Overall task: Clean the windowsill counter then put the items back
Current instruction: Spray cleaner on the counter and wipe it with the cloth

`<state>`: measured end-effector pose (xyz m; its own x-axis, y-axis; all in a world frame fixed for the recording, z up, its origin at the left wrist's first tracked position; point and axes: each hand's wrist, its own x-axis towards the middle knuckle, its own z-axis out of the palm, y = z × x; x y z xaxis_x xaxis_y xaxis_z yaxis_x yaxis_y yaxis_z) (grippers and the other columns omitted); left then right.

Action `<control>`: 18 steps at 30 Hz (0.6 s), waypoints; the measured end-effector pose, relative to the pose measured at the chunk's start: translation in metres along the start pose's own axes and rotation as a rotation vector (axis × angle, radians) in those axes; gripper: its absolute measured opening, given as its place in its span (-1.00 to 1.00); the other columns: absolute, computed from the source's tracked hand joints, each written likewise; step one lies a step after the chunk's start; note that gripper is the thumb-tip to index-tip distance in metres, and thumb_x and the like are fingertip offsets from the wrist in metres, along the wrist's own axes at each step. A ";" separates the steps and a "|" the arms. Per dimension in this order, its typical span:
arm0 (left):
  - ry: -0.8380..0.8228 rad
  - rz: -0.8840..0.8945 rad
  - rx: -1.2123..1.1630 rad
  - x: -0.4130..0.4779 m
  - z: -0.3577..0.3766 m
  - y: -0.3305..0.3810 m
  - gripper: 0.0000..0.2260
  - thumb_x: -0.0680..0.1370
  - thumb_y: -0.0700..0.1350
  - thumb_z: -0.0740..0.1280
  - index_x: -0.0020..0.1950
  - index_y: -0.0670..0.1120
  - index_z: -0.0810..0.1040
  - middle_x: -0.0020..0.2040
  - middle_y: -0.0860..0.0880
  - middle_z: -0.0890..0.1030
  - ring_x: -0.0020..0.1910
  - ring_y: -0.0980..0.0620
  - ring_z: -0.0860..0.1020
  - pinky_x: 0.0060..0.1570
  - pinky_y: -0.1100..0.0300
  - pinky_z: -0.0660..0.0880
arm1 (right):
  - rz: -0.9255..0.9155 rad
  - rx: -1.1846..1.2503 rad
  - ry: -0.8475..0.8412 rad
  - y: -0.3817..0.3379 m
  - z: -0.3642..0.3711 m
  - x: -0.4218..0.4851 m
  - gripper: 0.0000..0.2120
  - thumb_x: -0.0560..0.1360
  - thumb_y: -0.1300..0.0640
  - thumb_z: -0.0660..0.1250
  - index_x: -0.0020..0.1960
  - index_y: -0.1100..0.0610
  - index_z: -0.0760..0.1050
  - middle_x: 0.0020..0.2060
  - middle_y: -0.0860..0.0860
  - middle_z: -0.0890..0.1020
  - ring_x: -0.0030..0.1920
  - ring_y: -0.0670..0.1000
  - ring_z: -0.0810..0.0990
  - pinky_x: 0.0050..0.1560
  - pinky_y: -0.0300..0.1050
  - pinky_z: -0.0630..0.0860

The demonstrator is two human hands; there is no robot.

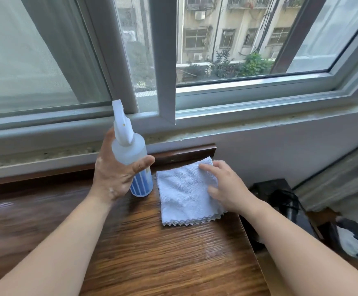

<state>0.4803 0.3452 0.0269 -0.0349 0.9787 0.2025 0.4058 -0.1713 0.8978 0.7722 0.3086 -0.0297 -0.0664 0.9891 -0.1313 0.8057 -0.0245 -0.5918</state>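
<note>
The left hand [114, 174] is gripping the bottle [129, 150] upright on the counter [152, 253] beside the cloth [184, 195], where the right hand [227, 186] is resting open-fingered, likely readying a spray needing the nozzle aimed down.

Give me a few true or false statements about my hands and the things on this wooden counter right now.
1. The left hand grips the spray bottle. True.
2. The cloth is crumpled into a ball. False: it lies folded flat on the wooden counter.
3. The right hand rests on the cloth. True.
4. The spray bottle lies on its side. False: it is held nearly upright, left of the cloth.
</note>
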 end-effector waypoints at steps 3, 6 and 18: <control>0.041 -0.012 0.019 -0.004 0.003 0.008 0.13 0.08 0.59 0.46 0.51 0.03 0.32 0.21 0.03 0.61 0.16 0.07 0.57 0.10 0.45 0.47 | 0.017 -0.020 0.018 0.001 0.000 -0.003 -0.40 0.46 0.19 0.34 0.47 -0.13 0.41 0.35 -0.09 0.32 0.19 0.03 0.52 0.19 -0.01 0.51; 0.061 -0.034 0.043 -0.015 0.003 0.017 0.12 0.13 0.40 0.54 0.57 -0.03 0.24 0.17 0.13 0.52 0.07 0.23 0.46 -0.02 0.65 0.36 | 0.010 -0.006 0.122 0.009 -0.005 -0.017 -0.48 0.46 0.12 0.40 0.40 -0.09 0.48 0.25 -0.13 0.38 0.09 -0.06 0.55 0.14 -0.05 0.53; -0.150 -0.406 0.420 -0.117 0.057 0.012 -0.81 0.54 -0.02 0.48 0.14 0.12 0.64 0.04 0.10 0.66 -0.09 0.26 0.58 0.04 0.26 0.48 | 0.079 -0.076 0.150 0.012 -0.001 -0.037 -0.75 0.48 0.03 0.37 0.16 -0.10 0.51 -0.27 -0.15 0.61 -0.10 0.05 0.62 -0.04 -0.01 0.54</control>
<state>0.5416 0.2354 -0.0086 -0.1455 0.9670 -0.2090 0.7143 0.2488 0.6542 0.7856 0.2722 -0.0311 0.0830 0.9952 -0.0514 0.8472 -0.0976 -0.5222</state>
